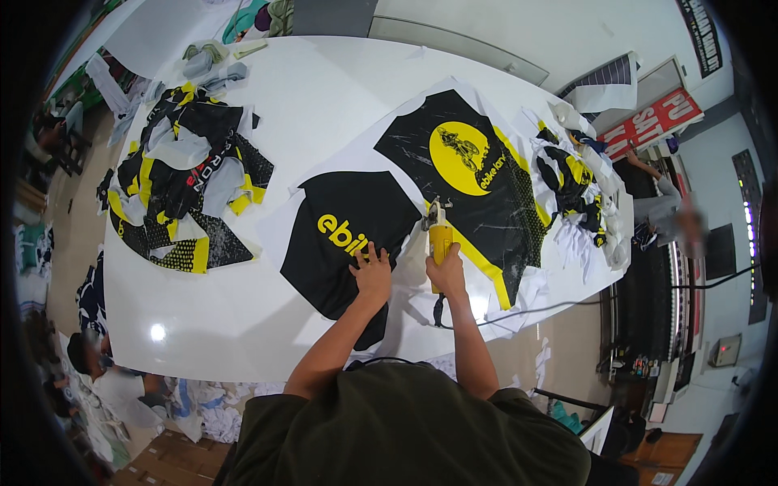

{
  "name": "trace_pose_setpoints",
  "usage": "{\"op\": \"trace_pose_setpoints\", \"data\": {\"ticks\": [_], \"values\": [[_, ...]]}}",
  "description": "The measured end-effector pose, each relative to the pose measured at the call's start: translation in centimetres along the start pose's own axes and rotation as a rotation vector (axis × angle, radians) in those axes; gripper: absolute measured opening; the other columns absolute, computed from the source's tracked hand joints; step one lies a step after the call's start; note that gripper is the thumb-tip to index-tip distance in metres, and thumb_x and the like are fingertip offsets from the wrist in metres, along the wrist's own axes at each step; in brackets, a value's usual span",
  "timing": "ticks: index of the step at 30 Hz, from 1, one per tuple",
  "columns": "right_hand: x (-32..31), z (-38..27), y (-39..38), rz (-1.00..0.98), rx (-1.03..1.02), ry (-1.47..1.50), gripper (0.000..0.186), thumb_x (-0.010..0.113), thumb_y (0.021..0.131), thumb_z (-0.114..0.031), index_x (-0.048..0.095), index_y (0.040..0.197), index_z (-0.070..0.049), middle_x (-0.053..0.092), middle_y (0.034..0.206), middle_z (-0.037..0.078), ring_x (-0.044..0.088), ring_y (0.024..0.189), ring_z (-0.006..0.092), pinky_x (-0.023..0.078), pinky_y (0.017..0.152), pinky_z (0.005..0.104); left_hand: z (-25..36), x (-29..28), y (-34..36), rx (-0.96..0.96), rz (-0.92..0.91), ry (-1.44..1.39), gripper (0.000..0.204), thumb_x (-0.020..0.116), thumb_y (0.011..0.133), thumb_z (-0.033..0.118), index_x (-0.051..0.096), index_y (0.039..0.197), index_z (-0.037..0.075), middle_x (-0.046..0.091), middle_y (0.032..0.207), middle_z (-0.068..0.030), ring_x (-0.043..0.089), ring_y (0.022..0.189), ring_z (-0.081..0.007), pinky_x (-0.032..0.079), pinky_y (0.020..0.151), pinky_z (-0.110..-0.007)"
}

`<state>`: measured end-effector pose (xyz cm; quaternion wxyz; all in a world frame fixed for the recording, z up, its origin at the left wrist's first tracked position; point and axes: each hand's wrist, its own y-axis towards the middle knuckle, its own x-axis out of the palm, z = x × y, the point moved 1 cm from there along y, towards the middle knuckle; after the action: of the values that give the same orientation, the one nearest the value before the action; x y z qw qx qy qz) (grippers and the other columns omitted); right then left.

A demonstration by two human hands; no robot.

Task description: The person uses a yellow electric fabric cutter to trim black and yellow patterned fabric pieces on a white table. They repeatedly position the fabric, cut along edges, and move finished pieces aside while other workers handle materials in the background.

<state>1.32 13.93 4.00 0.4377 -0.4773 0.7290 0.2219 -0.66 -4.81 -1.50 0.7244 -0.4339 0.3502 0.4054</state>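
My right hand (450, 273) is closed around the yellow body of a handheld electric fabric cutter (440, 236). Its metal head points away from me, between two printed cloth pieces. Fingers spread, my left hand (374, 277) presses flat on the smaller black fabric panel (316, 271) with yellow lettering. Right of the cutter lies a larger black fabric panel (421, 121) with a yellow round print, yellow strips and dotted edges. White margins of the printed cloth show around both panels. The cutter's blade edge is too small to make out.
A white table (203, 324) bears a heap of black, yellow and grey cut pieces (182, 174) at left and scraps (571, 174) at right. The cutter's cord (543, 309) runs off right. Two people, one at lower left (126, 397) and one at right (666, 206), are nearby.
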Motion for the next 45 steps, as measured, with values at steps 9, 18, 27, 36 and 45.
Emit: {"op": "trace_pose_setpoints", "data": {"ticks": [9, 18, 27, 36, 45], "values": [[0.1, 0.4, 2.2, -0.019, -0.042, 0.018, 0.056, 0.071, 0.083, -0.024, 0.037, 0.116, 0.005, 0.065, 0.096, 0.041, 0.066, 0.091, 0.0568, 0.055, 0.080, 0.0570, 0.2, -0.6, -0.1, -0.009, -0.036, 0.002, 0.070, 0.063, 0.093, 0.014, 0.038, 0.158, 0.011, 0.018, 0.170, -0.0199, 0.027, 0.149, -0.0542, 0.034, 0.111, -0.073], [-1.1, 1.2, 5.3, -0.087, -0.125, 0.019, 0.057, 0.072, 0.082, -0.024, 0.036, 0.117, 0.004, 0.066, 0.096, 0.040, 0.066, 0.092, 0.0566, 0.055, 0.082, 0.0569, 0.2, -0.4, -0.1, -0.027, -0.033, 0.025, 0.075, 0.064, 0.090, 0.010, 0.036, 0.159, 0.015, 0.017, 0.170, -0.0194, 0.028, 0.150, -0.0529, 0.038, 0.112, -0.068], [-2.7, 1.3, 8.9, -0.194, -0.173, -0.023, 0.055, 0.071, 0.081, -0.023, 0.038, 0.118, 0.002, 0.065, 0.101, 0.039, 0.065, 0.098, 0.0562, 0.054, 0.086, 0.0580, 0.4, -0.7, -0.6, -0.041, 0.013, 0.018, 0.062, 0.057, 0.097, 0.011, 0.043, 0.157, 0.017, 0.020, 0.170, -0.0159, 0.030, 0.150, -0.0502, 0.036, 0.114, -0.068], [-3.4, 1.6, 12.9, -0.278, -0.315, -0.004, 0.057, 0.073, 0.082, -0.023, 0.038, 0.119, 0.003, 0.065, 0.104, 0.040, 0.065, 0.100, 0.0562, 0.055, 0.087, 0.0565, 0.7, -0.1, -0.6, -0.097, 0.054, -0.043, 0.070, 0.059, 0.090, 0.001, 0.045, 0.155, 0.021, 0.022, 0.170, -0.0107, 0.028, 0.152, -0.0450, 0.033, 0.117, -0.065], [-3.8, 1.1, 16.6, -0.344, -0.410, -0.063, 0.066, 0.074, 0.082, -0.024, 0.038, 0.127, 0.008, 0.065, 0.109, 0.041, 0.065, 0.106, 0.0546, 0.054, 0.092, 0.0529, 1.0, 0.1, -0.7, -0.119, 0.069, -0.066, 0.067, 0.056, 0.091, 0.000, 0.046, 0.154, 0.021, 0.024, 0.170, -0.0104, 0.027, 0.153, -0.0455, 0.030, 0.118, -0.067]]}}
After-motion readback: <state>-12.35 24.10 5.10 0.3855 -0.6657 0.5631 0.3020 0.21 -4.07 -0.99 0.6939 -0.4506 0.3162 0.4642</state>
